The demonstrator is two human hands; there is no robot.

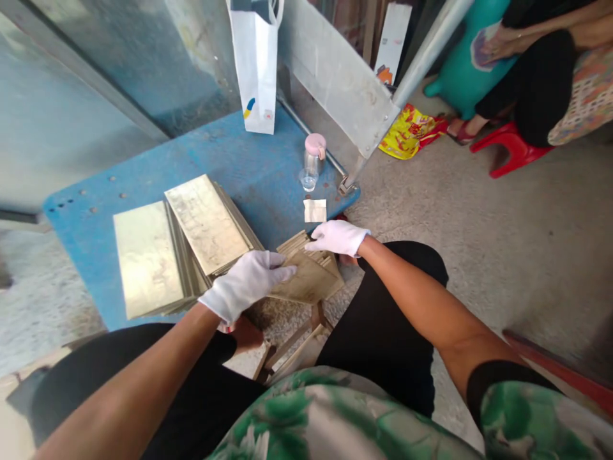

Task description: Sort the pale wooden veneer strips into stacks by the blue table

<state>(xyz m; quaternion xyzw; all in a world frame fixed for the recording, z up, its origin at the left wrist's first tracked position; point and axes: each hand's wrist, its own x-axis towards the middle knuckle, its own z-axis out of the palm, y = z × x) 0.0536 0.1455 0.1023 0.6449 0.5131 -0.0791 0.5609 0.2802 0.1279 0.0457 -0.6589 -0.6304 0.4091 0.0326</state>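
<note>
- Just off the blue bench's (158,167) near edge, fanned brass-coloured plates (309,280) lie between both hands; handling them seems the step, next calling for steady two-handed control.
- Left hand (249,281) narrowly curled, right hand (341,238) with bent fingers, both at the plates; whether either pinches, I cannot tell.
- Plate faces point upward; overlap leaves their long axis unclear.

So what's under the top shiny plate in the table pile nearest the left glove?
More plates: their stacked edges show along the right side. Their flat faces are covered; so is whatever lies beneath them.
</note>
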